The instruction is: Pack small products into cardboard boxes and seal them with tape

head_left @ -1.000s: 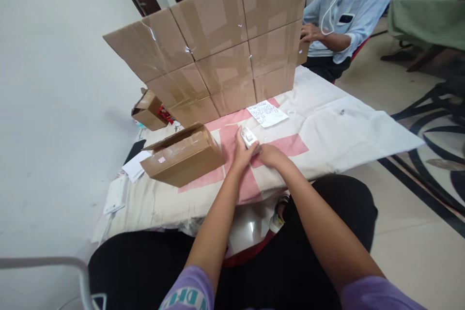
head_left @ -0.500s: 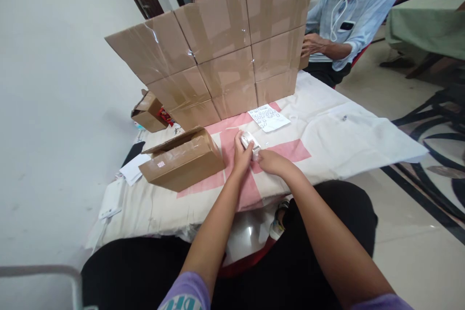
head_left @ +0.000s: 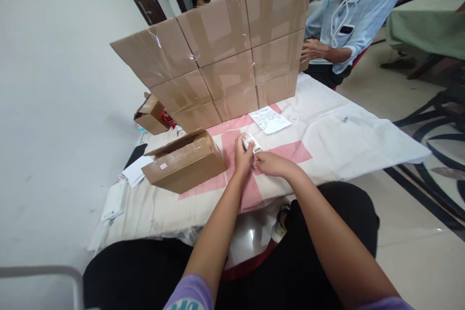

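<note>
There's the left hand wrapped round one white object above the tablecloth, fingers half hiding it! Right hand close by, fingertips bunched; can't tell whether they're gripping. Two cartons leftward, one sheet beyond.

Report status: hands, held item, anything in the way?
Left hand gripping small white object. Right hand close beside it, grip unclear. Cardboard box left, paper sheet beyond, neither between hands.
</note>
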Motion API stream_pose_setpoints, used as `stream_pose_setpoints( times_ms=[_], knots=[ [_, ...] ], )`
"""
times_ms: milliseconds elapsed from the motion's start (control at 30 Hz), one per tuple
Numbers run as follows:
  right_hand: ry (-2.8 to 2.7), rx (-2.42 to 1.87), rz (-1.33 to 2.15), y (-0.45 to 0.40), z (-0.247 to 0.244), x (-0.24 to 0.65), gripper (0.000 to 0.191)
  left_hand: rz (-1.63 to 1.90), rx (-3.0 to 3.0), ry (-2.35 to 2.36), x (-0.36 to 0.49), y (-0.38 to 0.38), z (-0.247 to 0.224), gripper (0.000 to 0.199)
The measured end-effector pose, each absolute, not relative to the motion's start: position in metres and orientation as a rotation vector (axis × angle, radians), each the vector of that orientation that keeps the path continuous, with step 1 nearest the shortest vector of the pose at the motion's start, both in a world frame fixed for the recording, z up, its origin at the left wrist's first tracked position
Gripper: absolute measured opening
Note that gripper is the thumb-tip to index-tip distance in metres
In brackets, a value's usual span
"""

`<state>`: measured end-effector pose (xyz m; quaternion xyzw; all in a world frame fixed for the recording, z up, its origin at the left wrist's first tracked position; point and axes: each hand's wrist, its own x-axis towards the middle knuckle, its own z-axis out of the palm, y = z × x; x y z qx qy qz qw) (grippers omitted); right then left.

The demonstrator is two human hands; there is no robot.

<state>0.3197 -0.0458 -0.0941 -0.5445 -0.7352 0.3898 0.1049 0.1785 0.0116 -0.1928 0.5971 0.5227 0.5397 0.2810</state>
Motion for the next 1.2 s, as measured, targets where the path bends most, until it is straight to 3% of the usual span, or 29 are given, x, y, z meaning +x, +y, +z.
stream_pose_setpoints(
  times_ms=[433,967,1200],
  knots=[
    [-1.877,-1.14,1.588,-0.039,-0.1,0.32,0.012,1.338,1.745,1.605,0.175,0.014,-0.171,0.029],
    [-1.724,-1.109,1.555,-0.045,-0.098,0.301,0.028,1.319,1.792,1.646,0.175,0.014,-0.183,0.036],
    [-1.674,-1.108,1.54,-0.044,-0.103,0.292,0.024,1.347,1.681,1.534,0.175,0.013,-0.182,0.043]
  ],
)
